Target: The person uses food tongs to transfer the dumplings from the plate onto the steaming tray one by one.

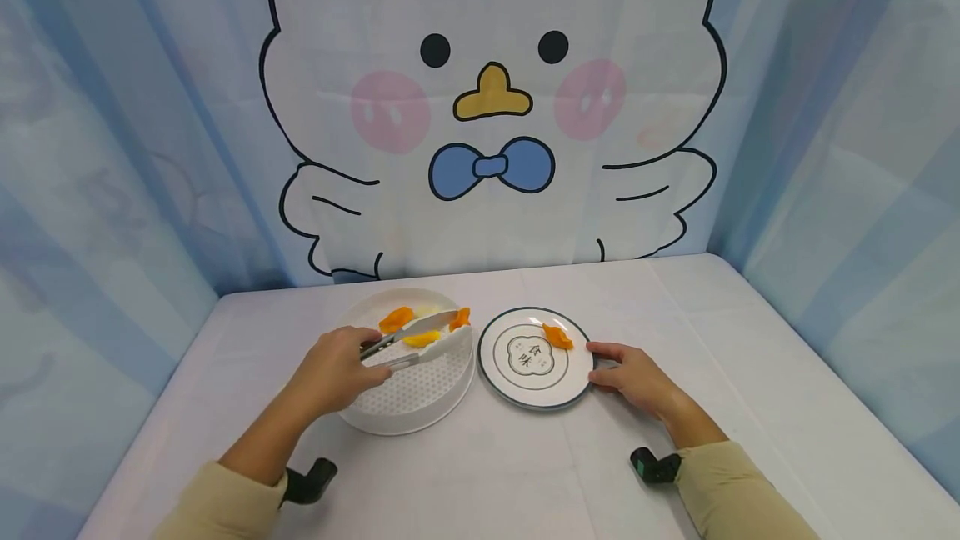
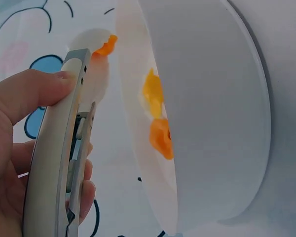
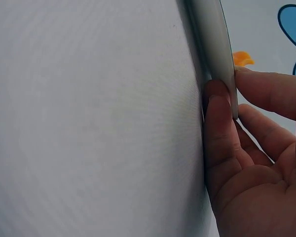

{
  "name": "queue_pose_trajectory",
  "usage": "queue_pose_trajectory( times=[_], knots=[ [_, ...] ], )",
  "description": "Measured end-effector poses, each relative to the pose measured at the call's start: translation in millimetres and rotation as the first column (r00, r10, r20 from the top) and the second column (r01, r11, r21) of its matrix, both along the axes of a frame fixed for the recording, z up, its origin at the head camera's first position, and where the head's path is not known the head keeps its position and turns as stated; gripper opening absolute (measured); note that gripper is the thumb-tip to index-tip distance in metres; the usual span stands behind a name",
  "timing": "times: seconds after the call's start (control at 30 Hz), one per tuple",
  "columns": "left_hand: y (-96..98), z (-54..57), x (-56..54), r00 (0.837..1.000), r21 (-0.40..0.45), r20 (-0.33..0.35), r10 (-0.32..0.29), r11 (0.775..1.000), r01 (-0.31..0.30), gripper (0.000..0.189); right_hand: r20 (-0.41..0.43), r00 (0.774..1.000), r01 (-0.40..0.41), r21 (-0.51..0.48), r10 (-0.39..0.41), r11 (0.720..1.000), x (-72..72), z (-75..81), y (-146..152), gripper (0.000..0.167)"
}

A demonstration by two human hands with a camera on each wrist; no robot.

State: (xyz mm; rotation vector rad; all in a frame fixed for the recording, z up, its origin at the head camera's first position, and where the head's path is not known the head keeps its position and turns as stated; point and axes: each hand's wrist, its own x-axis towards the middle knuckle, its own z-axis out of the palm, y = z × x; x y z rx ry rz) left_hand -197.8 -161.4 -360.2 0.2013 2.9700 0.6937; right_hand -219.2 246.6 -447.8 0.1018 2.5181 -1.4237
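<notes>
Gripping slightly parted tongs (image 1: 442,346), the left hand (image 1: 337,369) has an orange piece (image 1: 461,318) between their tips above the right rim of the white tray (image 1: 405,422), while the right hand (image 1: 637,377) pinches the right edge of the plate (image 1: 494,350). A narrow gap separates tray and plate; pale cloth (image 1: 480,473) stretches broadly toward both table sides, with a printed blue curtain (image 1: 495,223) behind.

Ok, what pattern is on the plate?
The white plate has a dark rim line and thin rings around a flower-shaped emblem; the head view shows it best.
</notes>
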Motion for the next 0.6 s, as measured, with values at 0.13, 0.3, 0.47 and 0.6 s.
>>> queue_pose_trajectory(
  times=[0.13, 0.3, 0.47, 0.6],
  knots=[
    [-8.8, -2.0, -1.0, 1.0, -0.024, -0.004, 0.0, 1.0, 0.0, 0.054, -0.002, 1.0, -0.001, 0.01, 0.001, 1.0, -0.2, 0.1, 0, 0.059],
    [-11.6, -5.1, -3.6, 1.0, -0.044, 0.006, -0.006, 0.999, 0.006, 0.054, -0.012, 1.0, -0.007, 0.025, 0.007, 1.0, 0.7, 0.9, 0, 0.059],
    [-9.8, -8.8, -6.6, 1.0, -0.056, 0.003, -0.005, 0.998, 0.005, 0.053, -0.003, 1.0, 0.002, 0.011, -0.002, 1.0, 1.4, 0.4, 0, 0.058],
    [-7.5, -11.4, -9.3, 1.0, -0.059, 0.01, 0.0, 0.998, 0.001, 0.052, 0.003, 1.0, 0.007, -0.006, -0.007, 1.0, 0.7, -2.0, 0, 0.058]
  ],
)
